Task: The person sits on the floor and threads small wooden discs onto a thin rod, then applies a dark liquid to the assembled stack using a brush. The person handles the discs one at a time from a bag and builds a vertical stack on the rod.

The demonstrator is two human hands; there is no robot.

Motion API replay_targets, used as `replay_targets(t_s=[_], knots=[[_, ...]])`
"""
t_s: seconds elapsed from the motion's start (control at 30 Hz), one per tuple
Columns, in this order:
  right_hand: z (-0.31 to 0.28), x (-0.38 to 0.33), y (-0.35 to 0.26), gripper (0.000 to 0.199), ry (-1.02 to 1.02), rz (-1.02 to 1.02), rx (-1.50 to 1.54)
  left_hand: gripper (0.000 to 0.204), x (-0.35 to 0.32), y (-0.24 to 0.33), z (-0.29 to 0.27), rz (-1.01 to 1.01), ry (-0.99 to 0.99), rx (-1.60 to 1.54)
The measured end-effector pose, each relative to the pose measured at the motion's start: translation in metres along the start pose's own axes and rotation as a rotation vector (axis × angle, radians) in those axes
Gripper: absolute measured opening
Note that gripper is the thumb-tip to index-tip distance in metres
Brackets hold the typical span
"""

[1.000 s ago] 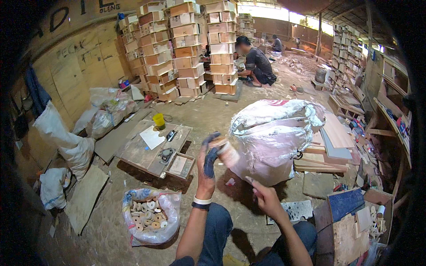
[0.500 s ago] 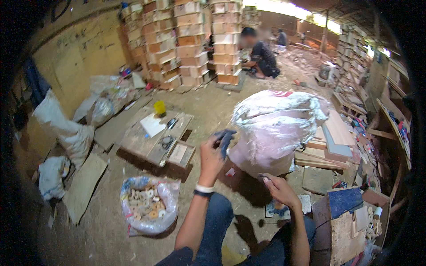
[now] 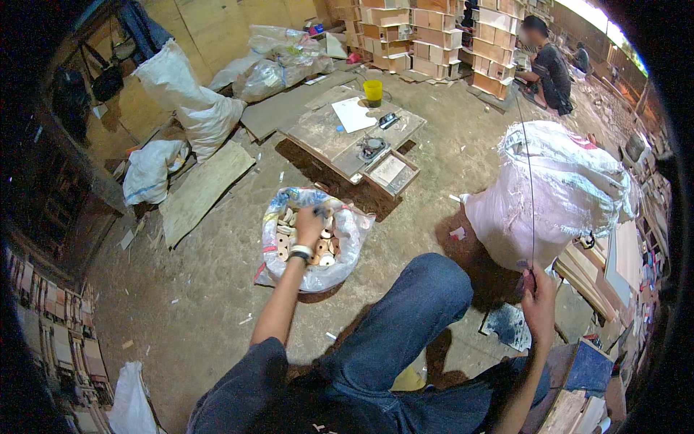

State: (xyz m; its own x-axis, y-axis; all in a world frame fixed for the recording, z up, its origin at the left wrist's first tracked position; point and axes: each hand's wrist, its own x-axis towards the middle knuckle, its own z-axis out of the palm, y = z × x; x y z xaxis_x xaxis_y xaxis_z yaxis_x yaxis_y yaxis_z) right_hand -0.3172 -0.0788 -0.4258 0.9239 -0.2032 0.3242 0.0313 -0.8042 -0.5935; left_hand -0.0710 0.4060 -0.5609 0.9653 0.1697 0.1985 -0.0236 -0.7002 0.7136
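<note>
A low wooden table (image 3: 347, 134) is sitting on the dusty dirt floor (image 3: 195, 289). Beyond it, stacked wooden boxes (image 3: 426, 36) are rising against the far side. Left of the table, white sacks (image 3: 188, 101) are leaning by a plywood wall (image 3: 217, 18). Daylight is entering far right of the table.

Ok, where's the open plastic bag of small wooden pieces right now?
In the head view, the open plastic bag of small wooden pieces sits on the dirt floor, left of centre, under the left hand, before the low wooden table.
</note>
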Motion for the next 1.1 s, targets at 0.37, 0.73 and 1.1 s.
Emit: replay_targets(t_s=[0.37,0.73,1.1], knots=[[0.003,0.006,-0.01,0.013,-0.07,-0.031,-0.027,0.077,0.023,-0.143,0.025,-0.02,-0.562,0.597],[0.003,-0.003,-0.015,0.025,-0.053,-0.081,-0.076,0.059,0.032,-0.121,0.0,0.118,-0.793,0.624],[-0.004,-0.001,-0.031,0.016,-0.138,-0.068,-0.111,0.051,0.046,-0.155,0.026,0.184,-0.833,0.766]])
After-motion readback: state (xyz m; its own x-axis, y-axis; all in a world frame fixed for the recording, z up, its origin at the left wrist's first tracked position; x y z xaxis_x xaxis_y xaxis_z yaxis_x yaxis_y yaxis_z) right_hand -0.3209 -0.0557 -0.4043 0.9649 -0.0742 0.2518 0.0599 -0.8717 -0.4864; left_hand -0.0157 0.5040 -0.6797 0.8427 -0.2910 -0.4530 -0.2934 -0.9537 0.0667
